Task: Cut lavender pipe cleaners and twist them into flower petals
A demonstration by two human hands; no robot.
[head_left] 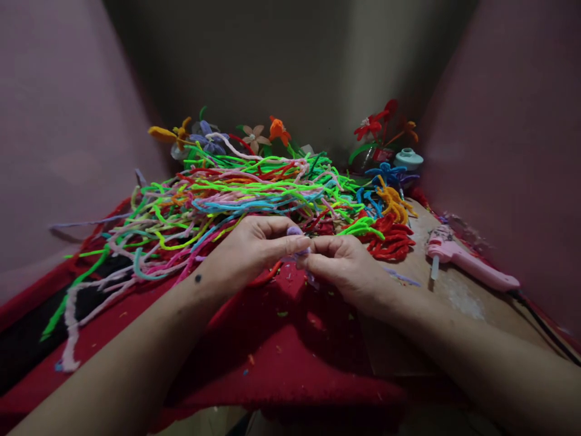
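Between my two hands is a short lavender pipe cleaner (295,231), bent into a small shape that my fingers partly cover. My left hand (261,245) pinches it between thumb and forefinger from the left. From the right, my right hand (338,260) grips it with thumb and fingertips, touching the left thumb tip. A bit of lavender fuzz hangs below the fingers. Right behind the hands lies a wide heap of loose pipe cleaners (254,188) in green, pink, blue, red and yellow.
A pink glue gun (476,263) rests on a brown board (458,303) at right, its cord trailing off. Bundles of red pipe cleaners (390,237) and orange ones (394,203) lie near it. Finished flowers (256,138) and a mint bottle (408,158) stand behind. Red cloth (281,357) covers the table.
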